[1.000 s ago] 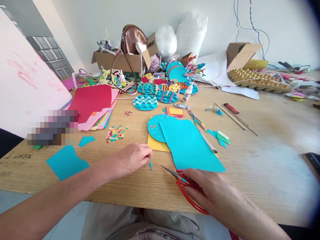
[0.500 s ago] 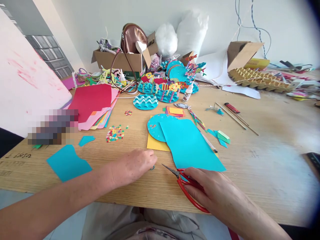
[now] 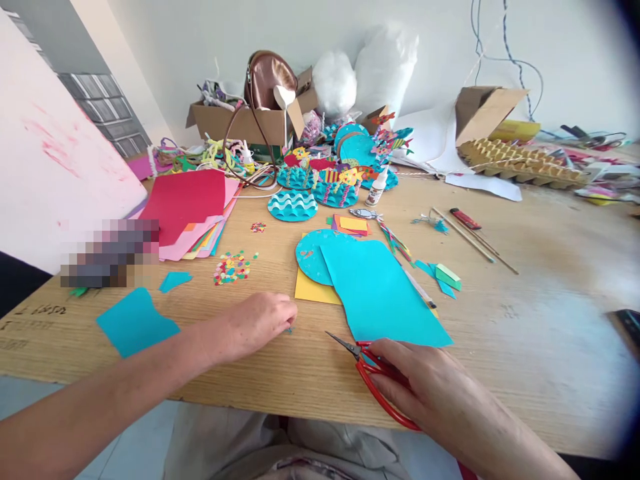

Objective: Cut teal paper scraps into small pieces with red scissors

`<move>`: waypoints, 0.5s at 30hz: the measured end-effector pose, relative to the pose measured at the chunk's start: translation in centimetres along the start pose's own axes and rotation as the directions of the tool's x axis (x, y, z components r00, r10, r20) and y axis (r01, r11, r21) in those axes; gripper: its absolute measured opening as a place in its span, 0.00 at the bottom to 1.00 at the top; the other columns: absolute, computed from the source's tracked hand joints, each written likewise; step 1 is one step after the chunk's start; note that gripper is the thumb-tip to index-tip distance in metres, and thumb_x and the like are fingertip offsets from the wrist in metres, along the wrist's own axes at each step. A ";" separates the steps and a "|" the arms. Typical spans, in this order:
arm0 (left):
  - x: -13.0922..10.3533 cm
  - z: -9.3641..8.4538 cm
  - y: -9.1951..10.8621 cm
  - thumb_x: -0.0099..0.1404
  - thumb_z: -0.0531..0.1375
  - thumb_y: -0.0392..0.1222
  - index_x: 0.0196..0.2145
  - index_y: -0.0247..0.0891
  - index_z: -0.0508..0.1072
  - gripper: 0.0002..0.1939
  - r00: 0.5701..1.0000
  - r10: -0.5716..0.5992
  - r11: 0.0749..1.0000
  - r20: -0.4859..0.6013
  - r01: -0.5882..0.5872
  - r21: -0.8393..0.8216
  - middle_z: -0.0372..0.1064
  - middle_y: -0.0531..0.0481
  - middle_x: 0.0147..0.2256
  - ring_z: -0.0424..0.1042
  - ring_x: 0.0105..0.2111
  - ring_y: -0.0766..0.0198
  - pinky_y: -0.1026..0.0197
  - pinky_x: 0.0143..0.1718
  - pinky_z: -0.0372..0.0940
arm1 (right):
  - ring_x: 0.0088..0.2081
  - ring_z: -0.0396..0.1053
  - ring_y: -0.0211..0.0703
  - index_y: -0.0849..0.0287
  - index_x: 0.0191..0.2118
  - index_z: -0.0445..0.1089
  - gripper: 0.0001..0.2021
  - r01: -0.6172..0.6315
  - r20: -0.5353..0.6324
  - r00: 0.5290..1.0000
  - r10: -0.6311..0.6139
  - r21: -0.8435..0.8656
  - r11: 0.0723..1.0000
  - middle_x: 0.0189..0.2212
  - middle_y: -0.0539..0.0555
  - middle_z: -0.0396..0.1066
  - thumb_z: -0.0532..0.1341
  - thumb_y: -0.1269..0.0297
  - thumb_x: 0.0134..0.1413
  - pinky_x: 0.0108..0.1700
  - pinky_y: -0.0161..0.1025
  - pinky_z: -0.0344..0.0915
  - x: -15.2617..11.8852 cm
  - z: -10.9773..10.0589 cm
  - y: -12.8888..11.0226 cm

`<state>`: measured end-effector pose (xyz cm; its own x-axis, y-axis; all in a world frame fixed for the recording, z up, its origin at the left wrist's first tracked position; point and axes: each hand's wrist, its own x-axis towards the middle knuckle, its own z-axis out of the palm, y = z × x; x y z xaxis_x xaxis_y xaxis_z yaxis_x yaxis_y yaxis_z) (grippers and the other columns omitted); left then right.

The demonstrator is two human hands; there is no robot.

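Left hand (image 3: pixel 265 320): grip pinched, apparently on tiny blue paper scrap (image 3: pixel 290 331). Right hand (image 3: pixel 425 373): grip closed round red-handled metal scissors (image 3: pixel 358 351). Judged: scrap handling; fingertip precision needed.

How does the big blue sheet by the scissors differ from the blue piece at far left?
The large sheet is clearly bigger than the left piece.
The large sheet overlaps a speckled disc; the left piece lies on bare tabletop.
Both are blue, each with one wavy side.
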<state>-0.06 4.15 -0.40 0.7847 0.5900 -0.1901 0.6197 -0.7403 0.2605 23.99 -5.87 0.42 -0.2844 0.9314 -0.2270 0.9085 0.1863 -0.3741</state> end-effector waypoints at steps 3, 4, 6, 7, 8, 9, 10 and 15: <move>-0.4 0.5 0.2 0.63 0.56 0.30 0.30 0.36 0.70 0.06 1.000 0.003 1.000 0.029 -0.003 -0.002 0.71 0.51 0.31 0.71 0.33 0.63 0.64 0.34 0.62 | 0.26 0.70 0.43 0.55 0.32 0.70 0.10 -0.003 0.011 1.000 0.003 0.005 1.000 0.25 0.51 0.72 0.52 0.62 0.59 0.26 0.34 0.59 0.1 0.0 -0.1; -0.5 0.7 0.3 0.63 0.56 0.31 0.31 0.36 0.70 0.05 0.999 0.001 1.000 0.035 -0.001 0.002 0.71 0.51 0.32 0.72 0.34 0.62 0.63 0.34 0.63 | 0.27 0.70 0.43 0.55 0.33 0.70 0.10 -0.006 0.019 1.000 0.006 0.012 1.000 0.26 0.51 0.72 0.52 0.62 0.59 0.26 0.35 0.59 0.1 0.1 -0.2; -0.7 1.1 0.3 0.63 0.56 0.32 0.31 0.36 0.69 0.04 0.999 -0.005 1.000 0.041 0.004 0.010 0.71 0.49 0.34 0.72 0.35 0.59 0.62 0.34 0.63 | 0.28 0.70 0.44 0.55 0.34 0.70 0.10 -0.018 0.039 0.999 0.017 0.022 1.000 0.27 0.52 0.72 0.52 0.61 0.59 0.28 0.36 0.60 0.1 0.1 -0.2; -0.7 1.3 0.3 0.64 0.55 0.32 0.32 0.36 0.69 0.04 0.999 -0.005 1.000 0.041 0.004 0.015 0.70 0.48 0.34 0.72 0.35 0.58 0.61 0.33 0.64 | 0.28 0.70 0.44 0.55 0.35 0.70 0.10 -0.023 0.048 0.999 0.022 0.024 0.999 0.27 0.52 0.72 0.51 0.61 0.60 0.28 0.36 0.60 0.2 0.1 -0.2; -0.8 1.5 0.4 0.64 0.54 0.31 0.32 0.36 0.68 0.05 0.999 -0.002 1.000 0.038 0.001 0.021 0.70 0.47 0.35 0.72 0.35 0.58 0.61 0.33 0.64 | 0.29 0.70 0.44 0.54 0.35 0.70 0.11 -0.028 0.055 0.998 0.027 0.024 0.999 0.27 0.52 0.72 0.51 0.61 0.60 0.28 0.36 0.61 0.2 0.1 -0.2; -0.8 1.7 0.5 0.64 0.53 0.31 0.32 0.36 0.68 0.06 0.999 0.001 1.000 0.033 -0.002 0.030 0.70 0.47 0.35 0.71 0.35 0.58 0.61 0.32 0.64 | 0.29 0.70 0.44 0.54 0.35 0.70 0.10 -0.033 0.057 0.998 0.032 0.021 0.999 0.28 0.51 0.72 0.51 0.61 0.60 0.29 0.36 0.61 0.2 0.1 -0.2; -0.8 1.9 0.6 0.65 0.52 0.30 0.31 0.36 0.67 0.07 1.000 0.003 0.999 0.028 -0.004 0.043 0.69 0.48 0.34 0.71 0.35 0.59 0.61 0.31 0.63 | 0.29 0.70 0.44 0.54 0.35 0.69 0.10 -0.037 0.058 0.998 0.036 0.018 0.999 0.28 0.51 0.72 0.51 0.61 0.60 0.29 0.36 0.60 0.2 0.1 -0.2; -0.7 2.3 1.5 0.62 0.48 0.25 0.31 0.37 0.66 0.12 1.000 -0.006 0.987 0.027 0.002 0.163 0.68 0.48 0.33 0.70 0.28 0.61 0.62 0.28 0.62 | 0.28 0.70 0.44 0.54 0.34 0.69 0.10 -0.024 0.053 0.998 0.024 -0.005 1.000 0.27 0.51 0.72 0.52 0.61 0.60 0.28 0.36 0.59 0.3 -0.1 -0.3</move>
<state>0.33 1.92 -2.04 0.7807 0.5859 -0.2173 0.6151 -0.7818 0.1021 23.64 -5.60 0.53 -0.2783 0.9178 -0.2832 0.9165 0.1655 -0.3643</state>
